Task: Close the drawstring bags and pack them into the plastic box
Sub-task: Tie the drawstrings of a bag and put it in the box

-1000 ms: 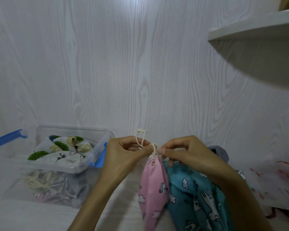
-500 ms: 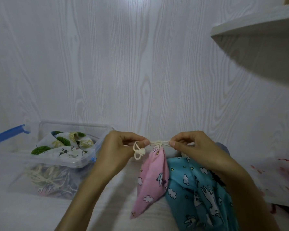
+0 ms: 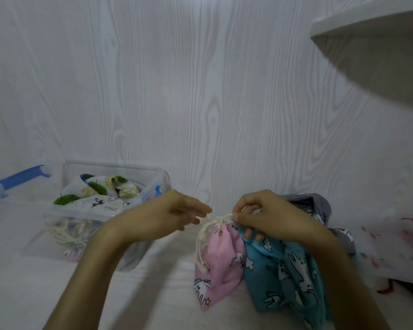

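We find the right hand (image 3: 267, 215) pinching the cream drawstring (image 3: 221, 219), suspending the cinched pink bag (image 3: 221, 265) for transfer; the left hand (image 3: 174, 214) hovers beside it, fingers relaxed, holding nothing.

The left hand (image 3: 167, 214) has let go of the cream drawstring (image 3: 202, 236), its fingers now loose and apart from it. The freed loop, pulled taut half a second ago, hangs down the side of the pink bag (image 3: 221, 265), which the right hand (image 3: 265, 215) alone now holds up by the cord.
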{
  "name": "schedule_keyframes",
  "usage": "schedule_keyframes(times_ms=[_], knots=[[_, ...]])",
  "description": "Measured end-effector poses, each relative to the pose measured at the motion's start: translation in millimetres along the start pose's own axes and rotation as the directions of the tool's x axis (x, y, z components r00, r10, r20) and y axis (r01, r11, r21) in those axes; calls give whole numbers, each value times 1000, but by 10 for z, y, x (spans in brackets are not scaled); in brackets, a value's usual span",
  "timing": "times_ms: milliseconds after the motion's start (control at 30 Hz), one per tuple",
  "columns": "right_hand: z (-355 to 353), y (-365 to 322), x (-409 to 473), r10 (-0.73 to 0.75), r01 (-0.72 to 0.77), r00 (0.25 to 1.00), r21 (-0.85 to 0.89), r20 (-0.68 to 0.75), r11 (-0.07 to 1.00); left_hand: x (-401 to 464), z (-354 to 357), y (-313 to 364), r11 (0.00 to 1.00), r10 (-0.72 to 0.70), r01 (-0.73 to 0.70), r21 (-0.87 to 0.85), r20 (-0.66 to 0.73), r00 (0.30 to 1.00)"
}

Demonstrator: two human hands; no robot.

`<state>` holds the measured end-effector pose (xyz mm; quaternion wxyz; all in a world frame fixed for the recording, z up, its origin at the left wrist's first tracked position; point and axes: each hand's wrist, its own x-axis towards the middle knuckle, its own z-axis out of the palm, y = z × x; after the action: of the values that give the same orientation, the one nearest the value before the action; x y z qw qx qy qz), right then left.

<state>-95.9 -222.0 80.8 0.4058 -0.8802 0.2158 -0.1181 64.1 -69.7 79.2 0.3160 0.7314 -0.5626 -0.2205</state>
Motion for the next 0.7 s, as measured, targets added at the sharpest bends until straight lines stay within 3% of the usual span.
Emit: schedule_keyframes(times_ms=[67,167,267,300,367,433,467,533,600,700], knots=[[70,-33,29,-6,5,993,-9,-115,1000,-27,33,86,999,-48,48,-4,43,998],[136,-90,67,-74,72,942,-18,-328,997,20,199,134,984,-117,106,144,70,991],[169,-144,54,-101,143,932,96,-347,985,103,299,38,979,-27,73,190,-235,972],[151,-149,43,-94,137,946,120,-309,983,101,284,7,988,-6,51,143,-306,952],[102,-175,17,-43,49,996,93,-73,994,33,150,-4,999,13,2,40,-366,930],[109,-243,6,38,-45,980,33,193,998,-53,-55,45,996,16,-49,-70,-409,912],[146,-304,21,35,-45,970,36,239,998,-110,-176,79,988,11,-75,-136,-425,905],[245,-434,119,-39,22,991,128,130,992,-211,-405,140,954,-1,-133,-269,-444,896],[348,-618,282,-111,142,985,247,-136,959,-320,-629,190,921,-26,-179,-347,-512,859],[495,-930,541,-144,308,909,398,-391,864,-443,-924,166,897,-44,-282,-341,-703,710]])
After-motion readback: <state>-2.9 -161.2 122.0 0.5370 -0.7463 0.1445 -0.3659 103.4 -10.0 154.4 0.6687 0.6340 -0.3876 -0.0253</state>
